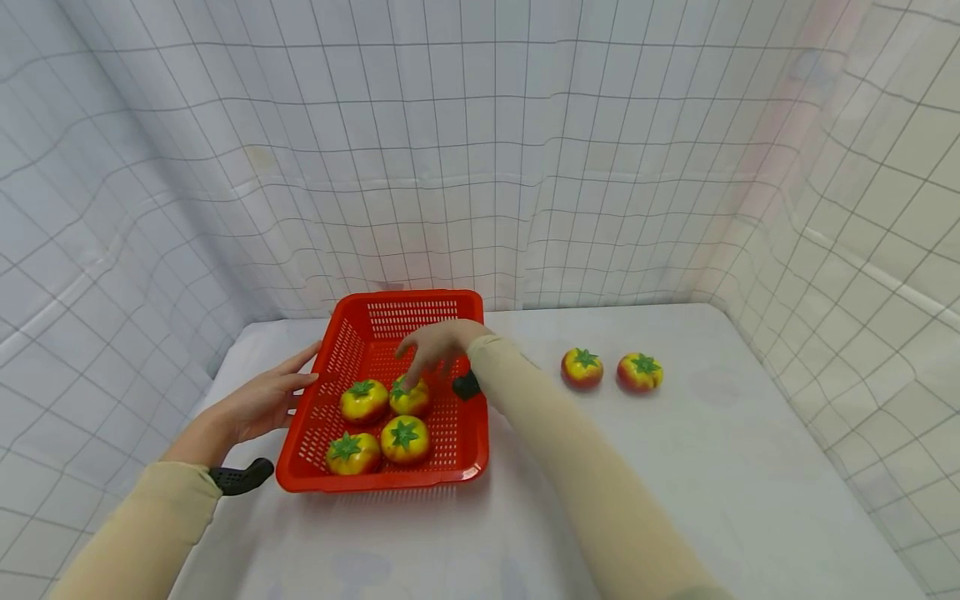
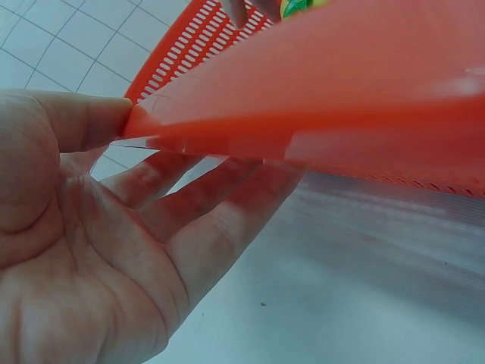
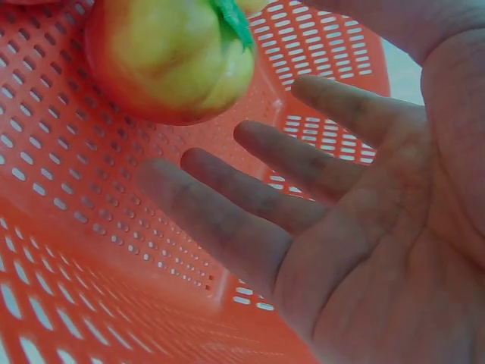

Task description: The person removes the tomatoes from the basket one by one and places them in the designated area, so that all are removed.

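Note:
A red plastic basket (image 1: 382,481) with slotted walls holds several red-and-yellow tomatoes with green star-shaped tops, gathered toward its near side. My left hand (image 1: 258,402) grips the basket's left rim. In the left wrist view the thumb lies on the rim, and the fingers extend along the outside below it. My right hand (image 1: 438,343) is over the basket's right part, fingers spread and palm bare. It hovers beside a tomato (image 1: 414,403), which the right wrist view shows apart from the fingertips.
Two more tomatoes, one nearer (image 1: 582,368) and one farther right (image 1: 640,372), lie on the white table (image 1: 675,483) right of the basket. White grid-patterned curtains (image 1: 540,167) enclose the back and both sides. A black wrist-camera mount (image 1: 243,477) sits at my left wrist.

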The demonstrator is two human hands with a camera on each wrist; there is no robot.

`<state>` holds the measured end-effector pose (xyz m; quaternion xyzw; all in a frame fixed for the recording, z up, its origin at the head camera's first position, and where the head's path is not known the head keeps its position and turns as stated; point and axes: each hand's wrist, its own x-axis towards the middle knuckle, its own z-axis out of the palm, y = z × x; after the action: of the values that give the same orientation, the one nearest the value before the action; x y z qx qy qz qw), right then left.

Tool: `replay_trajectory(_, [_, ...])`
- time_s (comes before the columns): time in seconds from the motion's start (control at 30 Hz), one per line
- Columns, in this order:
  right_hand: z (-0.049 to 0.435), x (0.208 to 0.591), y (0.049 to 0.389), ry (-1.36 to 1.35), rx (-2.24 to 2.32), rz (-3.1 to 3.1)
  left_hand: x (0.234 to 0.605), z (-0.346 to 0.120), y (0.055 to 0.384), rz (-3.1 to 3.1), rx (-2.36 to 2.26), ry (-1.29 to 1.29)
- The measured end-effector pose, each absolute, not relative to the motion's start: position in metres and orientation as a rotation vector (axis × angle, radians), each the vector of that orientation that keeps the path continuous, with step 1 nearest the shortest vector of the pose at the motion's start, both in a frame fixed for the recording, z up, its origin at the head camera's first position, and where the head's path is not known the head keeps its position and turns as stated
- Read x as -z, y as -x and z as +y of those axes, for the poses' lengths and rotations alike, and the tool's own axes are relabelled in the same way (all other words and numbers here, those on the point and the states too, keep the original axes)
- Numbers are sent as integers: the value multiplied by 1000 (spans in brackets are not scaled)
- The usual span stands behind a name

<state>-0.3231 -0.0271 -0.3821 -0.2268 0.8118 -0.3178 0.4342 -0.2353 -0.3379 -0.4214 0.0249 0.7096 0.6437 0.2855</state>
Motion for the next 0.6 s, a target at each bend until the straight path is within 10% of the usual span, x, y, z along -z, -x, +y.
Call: replay_trajectory(0.6, [-32,392,322,546,726,2009,422,-337,235,1903,-1718,-58])
